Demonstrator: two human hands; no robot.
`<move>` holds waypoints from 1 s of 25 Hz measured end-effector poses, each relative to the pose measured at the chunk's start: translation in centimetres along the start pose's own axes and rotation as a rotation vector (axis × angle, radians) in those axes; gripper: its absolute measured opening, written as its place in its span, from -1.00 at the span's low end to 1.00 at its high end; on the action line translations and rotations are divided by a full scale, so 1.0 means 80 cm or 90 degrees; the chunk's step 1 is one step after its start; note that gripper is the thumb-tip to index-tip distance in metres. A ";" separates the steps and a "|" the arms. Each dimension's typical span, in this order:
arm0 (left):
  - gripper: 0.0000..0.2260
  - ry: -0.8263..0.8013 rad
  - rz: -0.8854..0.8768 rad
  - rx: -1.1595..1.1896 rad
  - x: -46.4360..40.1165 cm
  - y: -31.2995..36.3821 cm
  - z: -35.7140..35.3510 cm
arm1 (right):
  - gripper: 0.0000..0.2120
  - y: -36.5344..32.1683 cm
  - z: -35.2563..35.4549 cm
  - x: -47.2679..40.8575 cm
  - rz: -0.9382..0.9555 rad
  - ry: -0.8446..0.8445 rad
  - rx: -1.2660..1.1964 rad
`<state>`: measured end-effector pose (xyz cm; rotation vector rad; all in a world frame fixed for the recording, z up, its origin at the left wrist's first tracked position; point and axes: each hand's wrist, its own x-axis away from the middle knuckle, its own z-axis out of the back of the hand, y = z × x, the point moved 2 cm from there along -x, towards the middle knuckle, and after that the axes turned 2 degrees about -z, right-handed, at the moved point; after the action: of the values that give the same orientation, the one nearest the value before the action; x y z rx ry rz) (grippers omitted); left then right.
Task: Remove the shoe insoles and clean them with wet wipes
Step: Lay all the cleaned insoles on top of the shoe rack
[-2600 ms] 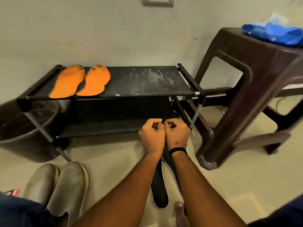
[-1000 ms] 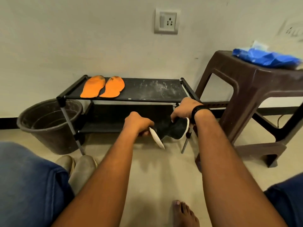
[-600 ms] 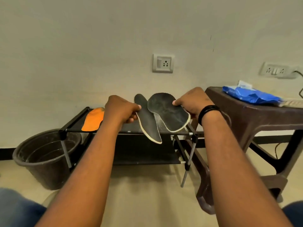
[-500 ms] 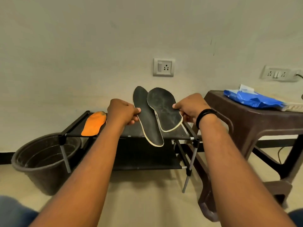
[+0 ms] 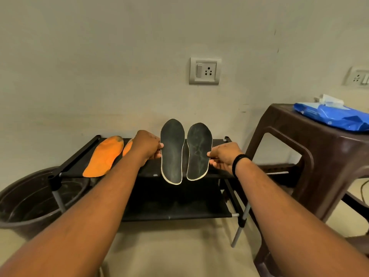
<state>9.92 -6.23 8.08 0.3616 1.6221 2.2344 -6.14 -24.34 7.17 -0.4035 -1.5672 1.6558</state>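
Insoles [image 5: 185, 151] now parallel between both hands [image 5: 224, 157]

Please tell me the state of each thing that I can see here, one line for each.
Left black insole: held up, pinched by left hand.
Right black insole: held up, pinched by right hand.
Orange insoles: lying on the rack top shelf.
Wet wipes pack: on the stool, a wipe sticking out.
Bucket: upright.

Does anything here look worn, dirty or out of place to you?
The right black insole, held by the right hand, shows pale crack-like streaks across its surface, so it looks worn or dirty. The near orange insole on the shoe rack has a dark smudge at its far tip. Nothing is spilled.
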 end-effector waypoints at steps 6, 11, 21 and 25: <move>-0.89 0.011 0.056 -0.015 -0.040 -0.035 -0.028 | -0.91 0.016 -0.006 -0.042 -0.021 0.016 0.054; -0.97 -0.001 0.084 -0.028 -0.052 -0.044 -0.036 | -0.91 0.023 0.002 -0.059 -0.016 0.049 0.055; -0.88 0.037 0.041 -0.074 -0.060 -0.048 -0.027 | -0.93 0.005 0.006 -0.051 0.100 0.179 0.191; -0.85 0.062 -0.040 -0.110 -0.043 -0.031 -0.016 | -0.86 -0.036 -0.030 -0.025 0.294 0.208 0.313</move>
<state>12.85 -8.12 5.35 0.1570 1.4518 2.3553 -2.26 -24.37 8.86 -0.7636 -0.8227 2.1197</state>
